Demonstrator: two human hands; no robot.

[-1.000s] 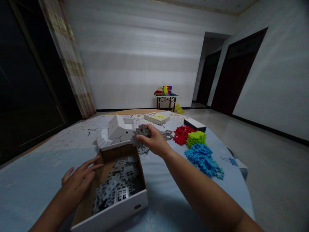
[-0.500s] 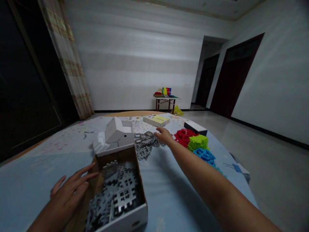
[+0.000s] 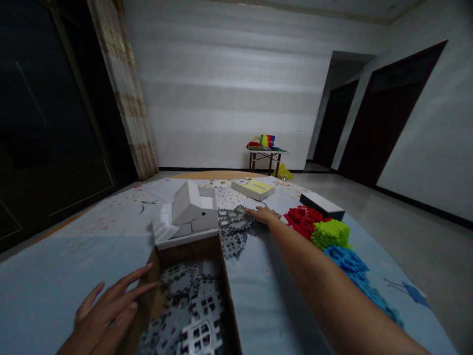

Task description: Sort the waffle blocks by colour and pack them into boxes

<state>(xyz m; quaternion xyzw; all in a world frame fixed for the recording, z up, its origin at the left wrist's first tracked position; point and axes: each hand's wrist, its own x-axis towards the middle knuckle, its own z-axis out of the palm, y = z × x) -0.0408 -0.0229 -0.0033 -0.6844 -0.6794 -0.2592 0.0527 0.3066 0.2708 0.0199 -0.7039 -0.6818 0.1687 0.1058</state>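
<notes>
My left hand (image 3: pixel 107 310) lies across the left wall of an open cardboard box (image 3: pixel 155 276), its fingers apart and nothing held. Grey interlocking plastic pieces (image 3: pixel 199 301), some with a window lattice, fill the box loosely. Beyond the box, a heap of more grey plastic pieces (image 3: pixel 234 241) is spread on the cloth. Over the right side of that heap reaches my right hand (image 3: pixel 264 215), palm down with fingers stretched out. Whether its fingertips touch the pieces I cannot tell.
Red pieces (image 3: pixel 303 219), yellow-green pieces (image 3: pixel 331 233) and blue pieces (image 3: pixel 347 261) are piled to the right. A black-and-white box (image 3: pixel 321 204) stands behind them. Farther off are a white open box (image 3: pixel 192 204) and a yellow-white box (image 3: pixel 253 188). A blue clip (image 3: pixel 414 293) lies near the right edge.
The view has swung a little left, so everything sits farther right. My right hand has come down toward the grey heap and its fingers have spread. My left hand stays at the box wall.
</notes>
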